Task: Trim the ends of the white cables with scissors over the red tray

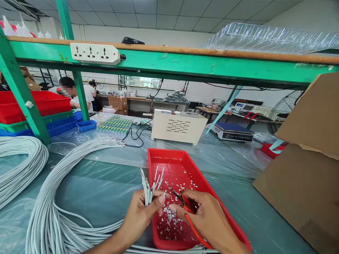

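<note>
My left hand is closed around several white cables, whose cut ends fan upward above the fingers. One cable end is pinched between thumb and forefinger, pointing toward the right. In my right hand is a pair of red-handled cutting pliers, its dark jaws close to that pinched end. Both hands are above a red tray scattered with small white scraps. From the left hand the cables run back into a large white cable bundle curving across the table.
Another cable coil lies at far left, near stacked bins. Behind the tray stand a beige machine, circuit boards and a scale. A cardboard box borders the right; a green shelf beam crosses overhead. People sit beyond.
</note>
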`<action>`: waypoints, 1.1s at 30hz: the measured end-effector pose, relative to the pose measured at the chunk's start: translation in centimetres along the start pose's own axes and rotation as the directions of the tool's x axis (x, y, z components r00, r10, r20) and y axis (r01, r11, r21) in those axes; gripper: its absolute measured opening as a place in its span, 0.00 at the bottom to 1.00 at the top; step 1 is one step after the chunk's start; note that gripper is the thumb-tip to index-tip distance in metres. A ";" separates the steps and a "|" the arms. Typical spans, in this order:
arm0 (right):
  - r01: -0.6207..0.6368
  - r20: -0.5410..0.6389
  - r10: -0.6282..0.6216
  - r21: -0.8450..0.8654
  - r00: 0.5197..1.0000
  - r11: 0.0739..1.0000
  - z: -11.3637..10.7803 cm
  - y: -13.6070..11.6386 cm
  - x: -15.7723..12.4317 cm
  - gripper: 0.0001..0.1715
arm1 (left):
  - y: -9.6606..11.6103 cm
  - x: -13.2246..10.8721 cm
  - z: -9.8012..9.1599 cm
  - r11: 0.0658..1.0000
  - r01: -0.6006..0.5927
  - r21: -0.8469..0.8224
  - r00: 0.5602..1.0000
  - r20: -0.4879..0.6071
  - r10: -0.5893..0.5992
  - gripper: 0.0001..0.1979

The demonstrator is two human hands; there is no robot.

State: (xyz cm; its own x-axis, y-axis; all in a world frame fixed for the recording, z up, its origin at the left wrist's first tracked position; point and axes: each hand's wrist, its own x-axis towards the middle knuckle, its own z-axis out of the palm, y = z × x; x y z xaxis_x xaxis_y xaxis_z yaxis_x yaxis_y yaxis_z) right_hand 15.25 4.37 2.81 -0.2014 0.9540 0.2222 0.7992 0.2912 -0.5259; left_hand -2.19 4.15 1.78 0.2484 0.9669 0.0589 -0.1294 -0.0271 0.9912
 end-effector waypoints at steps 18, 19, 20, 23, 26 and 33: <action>0.111 -0.047 -0.131 -0.299 0.990 0.948 -0.2 -0.6 -0.7 0.22 | -0.3 -0.3 0.0 0.998 -0.029 0.060 0.999 0.042 0.027 0.14; 0.112 -0.050 -0.133 -0.302 0.990 0.947 -0.2 -0.6 -0.7 0.22 | -0.2 -0.2 0.0 0.998 -0.027 0.059 0.999 0.038 0.025 0.14; 0.112 -0.049 -0.133 -0.302 0.990 0.947 -0.2 -0.6 -0.7 0.23 | -0.1 -0.2 0.1 0.998 -0.024 0.057 0.999 0.034 0.023 0.14; 0.116 -0.028 -0.131 -0.299 0.991 0.947 -0.2 -0.7 -0.7 0.24 | 0.1 -0.2 0.2 0.998 -0.018 0.057 0.999 0.034 0.016 0.14; 0.121 -0.045 -0.143 -0.329 0.989 0.937 -0.2 -0.6 -0.7 0.23 | -0.1 -0.3 0.2 0.997 -0.016 0.072 0.999 0.050 0.013 0.15; 0.142 -0.098 -0.190 -0.371 0.977 0.918 -0.4 -0.9 -0.8 0.22 | -0.2 -0.2 -0.2 0.996 -0.016 0.093 0.997 0.071 0.009 0.16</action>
State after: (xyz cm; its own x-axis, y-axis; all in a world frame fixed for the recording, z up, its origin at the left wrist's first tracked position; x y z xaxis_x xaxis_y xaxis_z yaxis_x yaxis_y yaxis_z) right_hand 14.95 3.30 3.40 -0.2936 0.8694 0.3974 0.9150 0.3759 -0.1464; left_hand -2.38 3.96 1.52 0.3148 0.9461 0.0762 -0.0431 -0.0660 0.9969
